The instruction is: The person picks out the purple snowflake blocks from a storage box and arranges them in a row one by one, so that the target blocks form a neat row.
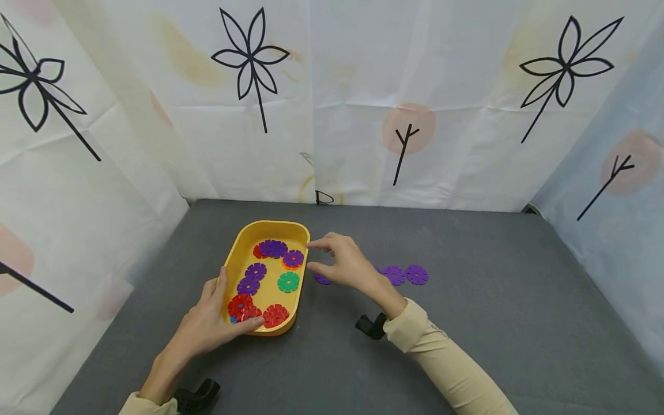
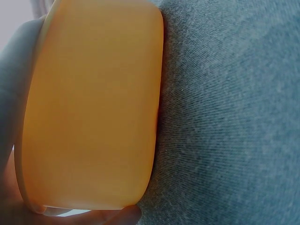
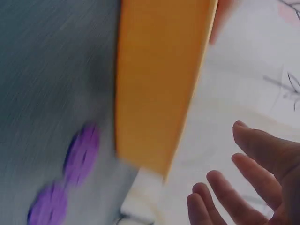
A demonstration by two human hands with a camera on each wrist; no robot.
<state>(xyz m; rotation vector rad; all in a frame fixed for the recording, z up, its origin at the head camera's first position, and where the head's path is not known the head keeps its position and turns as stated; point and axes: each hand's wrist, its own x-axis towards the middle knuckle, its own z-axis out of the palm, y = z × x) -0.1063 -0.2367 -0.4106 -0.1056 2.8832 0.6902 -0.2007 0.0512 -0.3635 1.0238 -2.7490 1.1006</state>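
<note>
A yellow plastic tray (image 1: 267, 229) stands on the table, holding flower-shaped pieces. My left hand (image 1: 210, 320) grips its near left corner, the thumb at the near rim and the fingers along the left side. The left wrist view shows the tray's outer wall (image 2: 91, 108) close up. Close by the tray's right rim is my right hand (image 1: 344, 262), thumb and fingers spread with nothing between them. Inside the tray lie purple pieces (image 1: 248, 286), a green piece (image 1: 288, 282) and red pieces (image 1: 276, 315). A bit of blue and orange shows under others.
A row of purple flower pieces (image 1: 417, 275) lies on the grey table (image 1: 467, 323) right of the tray, partly hidden by my right hand. In the right wrist view, two purple pieces (image 3: 82, 154) appear beside the tray. A patterned white cloth (image 1: 353, 75) hangs behind the table.
</note>
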